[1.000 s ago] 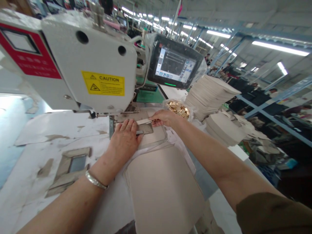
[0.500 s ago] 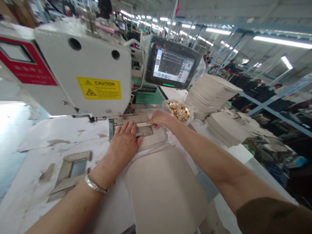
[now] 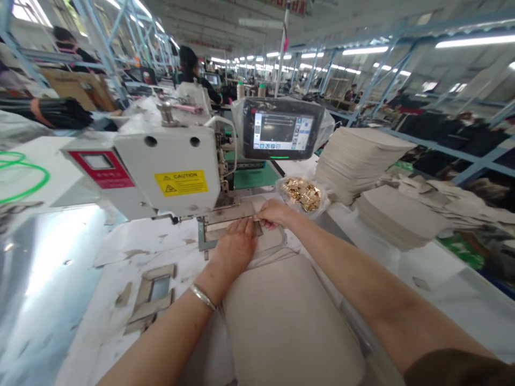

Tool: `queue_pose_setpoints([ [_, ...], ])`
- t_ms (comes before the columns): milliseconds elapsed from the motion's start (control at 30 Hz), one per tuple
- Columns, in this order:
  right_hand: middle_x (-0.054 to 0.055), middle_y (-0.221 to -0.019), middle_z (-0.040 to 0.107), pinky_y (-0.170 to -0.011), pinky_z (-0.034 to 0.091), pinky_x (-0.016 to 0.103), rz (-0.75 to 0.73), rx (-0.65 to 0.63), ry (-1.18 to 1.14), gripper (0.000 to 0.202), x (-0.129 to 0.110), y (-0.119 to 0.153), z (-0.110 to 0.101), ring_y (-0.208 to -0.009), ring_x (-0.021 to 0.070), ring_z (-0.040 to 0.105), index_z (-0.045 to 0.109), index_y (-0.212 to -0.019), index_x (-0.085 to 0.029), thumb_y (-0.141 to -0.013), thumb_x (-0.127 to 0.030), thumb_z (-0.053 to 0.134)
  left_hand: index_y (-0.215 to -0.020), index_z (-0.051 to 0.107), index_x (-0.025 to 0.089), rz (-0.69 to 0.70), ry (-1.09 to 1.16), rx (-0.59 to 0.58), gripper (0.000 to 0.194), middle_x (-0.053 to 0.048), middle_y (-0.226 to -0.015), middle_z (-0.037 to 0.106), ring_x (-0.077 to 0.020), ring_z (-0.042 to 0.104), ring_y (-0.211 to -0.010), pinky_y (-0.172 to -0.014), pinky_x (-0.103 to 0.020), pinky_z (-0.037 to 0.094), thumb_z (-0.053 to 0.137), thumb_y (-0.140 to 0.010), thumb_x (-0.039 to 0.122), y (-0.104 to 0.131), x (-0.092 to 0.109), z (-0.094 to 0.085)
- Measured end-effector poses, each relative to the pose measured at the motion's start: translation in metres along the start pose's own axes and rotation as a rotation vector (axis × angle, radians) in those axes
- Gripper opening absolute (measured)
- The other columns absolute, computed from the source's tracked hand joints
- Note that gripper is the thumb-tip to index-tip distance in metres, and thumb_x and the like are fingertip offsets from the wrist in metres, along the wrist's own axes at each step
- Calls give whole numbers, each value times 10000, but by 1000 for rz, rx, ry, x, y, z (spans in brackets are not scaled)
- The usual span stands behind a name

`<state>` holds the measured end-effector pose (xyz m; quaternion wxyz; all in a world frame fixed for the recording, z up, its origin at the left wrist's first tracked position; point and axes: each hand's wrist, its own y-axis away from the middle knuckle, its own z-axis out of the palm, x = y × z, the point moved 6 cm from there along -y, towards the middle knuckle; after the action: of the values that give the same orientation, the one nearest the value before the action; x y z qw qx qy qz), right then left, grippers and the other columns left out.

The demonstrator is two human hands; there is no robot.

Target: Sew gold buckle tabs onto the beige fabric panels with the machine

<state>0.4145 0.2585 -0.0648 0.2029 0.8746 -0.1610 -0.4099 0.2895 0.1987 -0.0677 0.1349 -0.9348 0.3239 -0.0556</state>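
My left hand [image 3: 235, 247] lies palm down with its fingers stretched out on a beige panel [image 3: 274, 239] at the metal clamp frame [image 3: 202, 236] of an industrial sewing machine [image 3: 139, 166]. Close to its fingertips, my right hand [image 3: 274, 213] pinches at the frame's right end. What sits between those fingertips is too small to make out. In front of the frame, a stack of beige panels [image 3: 292, 321] with rounded corners reaches towards me. Gold-coloured metal pieces [image 3: 302, 194] fill a plastic-lined container just behind my right hand.
A control screen [image 3: 277, 128] stands beside the machine head. Tall stacks of beige panels [image 3: 358, 158] rise at the right, with a lower stack [image 3: 396, 214] nearer. A taped rectangular template [image 3: 155, 292] lies on the left of the table. People work in the background.
My left hand has slid right across the panel, closer to my right hand, and now covers more of the rectangular opening. My right hand stays pinched there. The view has levelled and shows more at left.
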Motion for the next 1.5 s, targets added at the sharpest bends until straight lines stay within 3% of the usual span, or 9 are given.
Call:
queue_pose_setpoints([
  [133, -27, -399, 524, -359, 414, 164, -36, -1, -3, 276, 0, 3, -1, -328, 69, 467, 540, -611, -127, -868, -152, 636, -1284, 536, 30, -110, -56, 44, 469, -220, -1295, 598, -312, 571, -1188, -1037, -443, 441, 503, -924, 329, 27, -23, -14],
  [267, -28, -407, 523, -390, 453, 174, -45, -16, -22, 282, -1, 4, 0, -345, 77, 490, 527, -618, -128, -890, -138, 598, -1206, 568, 46, -173, -127, 75, 412, -197, -1147, 640, -307, 600, -1071, -967, -435, 469, 507, -919, 335, 46, -40, -25],
  [400, -27, -414, 520, -468, 504, 184, 4, -123, -18, 266, 0, 0, 4, -360, 74, 501, 536, -640, -112, -904, -79, 527, -1112, 594, 67, -162, -154, 75, 336, -162, -1028, 636, -297, 602, -977, -909, -427, 480, 503, -915, 324, 45, -39, -27],
  [567, -1, -455, 564, -502, 508, 188, 56, -198, -6, 240, 2, -7, -1, -394, 75, 514, 574, -629, -88, -868, -74, 550, -1105, 591, 77, -155, -137, 92, 334, -156, -1035, 633, -302, 596, -979, -900, -428, 486, 510, -916, 341, 43, -36, -27],
  [833, -25, -420, 545, -370, 339, 168, 20, -91, 59, 247, 2, -12, -3, -342, 57, 434, 557, -549, -119, -786, -129, 625, -1100, 593, 68, -151, -134, 81, 320, -165, -1013, 635, -308, 601, -968, -904, -434, 484, 467, -927, 306, 45, -38, -32],
  [1067, -21, -409, 541, -358, 288, 182, -49, -28, 119, 238, -17, -14, 17, -328, 53, 398, 552, -513, -125, -734, -137, 643, -1089, 578, 101, -192, -127, 38, 311, -148, -1047, 638, -316, 608, -998, -906, -433, 480, 468, -924, 342, 60, -63, -37],
  [1500, -26, -399, 527, -358, 319, 162, -95, -75, 65, 214, -54, -12, 66, -320, 52, 413, 558, -538, -117, -738, -134, 634, -981, 564, 148, -228, -191, -19, 339, -124, -974, 659, -305, 631, -957, -973, -445, 434, 459, -921, 465, 92, -107, -52],
])
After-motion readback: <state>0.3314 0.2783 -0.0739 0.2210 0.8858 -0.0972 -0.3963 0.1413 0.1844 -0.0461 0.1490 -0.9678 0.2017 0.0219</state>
